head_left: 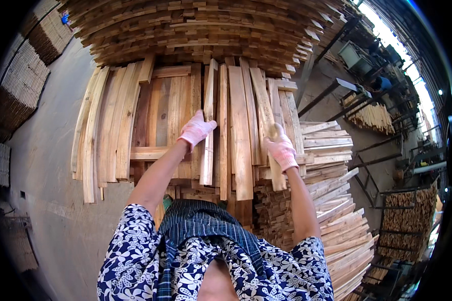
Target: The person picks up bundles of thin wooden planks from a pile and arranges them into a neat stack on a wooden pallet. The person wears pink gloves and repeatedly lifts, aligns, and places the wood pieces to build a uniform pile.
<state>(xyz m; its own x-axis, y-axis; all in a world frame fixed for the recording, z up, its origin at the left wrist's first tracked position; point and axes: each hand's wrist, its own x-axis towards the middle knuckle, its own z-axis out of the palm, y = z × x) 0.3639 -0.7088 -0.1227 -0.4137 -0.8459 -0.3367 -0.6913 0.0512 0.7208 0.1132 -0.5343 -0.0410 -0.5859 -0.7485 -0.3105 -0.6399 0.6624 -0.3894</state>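
Both my hands wear pale pink work gloves. My left hand [197,131] is closed around the middle of a narrow wooden plank [210,93], its thumb lying across the top face. Farther right, my right hand [280,146] grips another wooden plank [262,98], which slants toward me. Between the two hands lie several loose planks [240,125], side by side with uneven ends. Under the gloves the undersides of both held planks are hidden.
More planks [93,130] lie lengthwise at the left over a layer of boards [161,108]. A tall lumber stack [201,32] rises just beyond. Stacked planks [336,200] stand close by my right arm. Concrete floor [55,150] stretches along the left; metal frames [331,95] stand at the right.
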